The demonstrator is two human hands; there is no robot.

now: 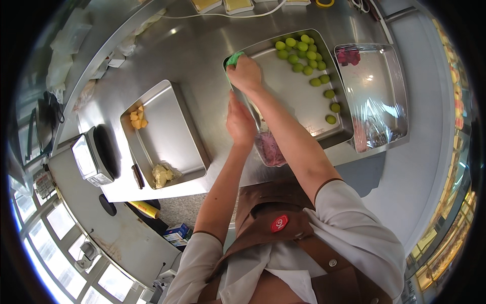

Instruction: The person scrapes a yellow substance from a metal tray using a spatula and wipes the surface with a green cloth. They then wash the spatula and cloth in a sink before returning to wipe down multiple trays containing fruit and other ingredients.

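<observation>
My right hand [246, 74] grips a green cloth [234, 59] in the far left corner of a shallow steel tray [281, 81]. Green balls [302, 46], looking like grapes or dough balls, cluster in that tray's far right part, and several run down its right side. My left hand [241, 124] lies along the outside of the tray's left wall, fingers extended and close together; whether it grips the rim is unclear. Just in front of it, a clear-covered container [269, 150] of pinkish-purple mash is partly hidden by my right forearm.
Left is another steel tray [159, 125] with orange pieces [138, 117] and a bagged cream-coloured lump [164, 174]. A dark-topped scale [93, 155] stands beyond it. Right is a film-covered tray [374, 98] with magenta pieces [348, 55]. A white cable [228, 16] crosses the back.
</observation>
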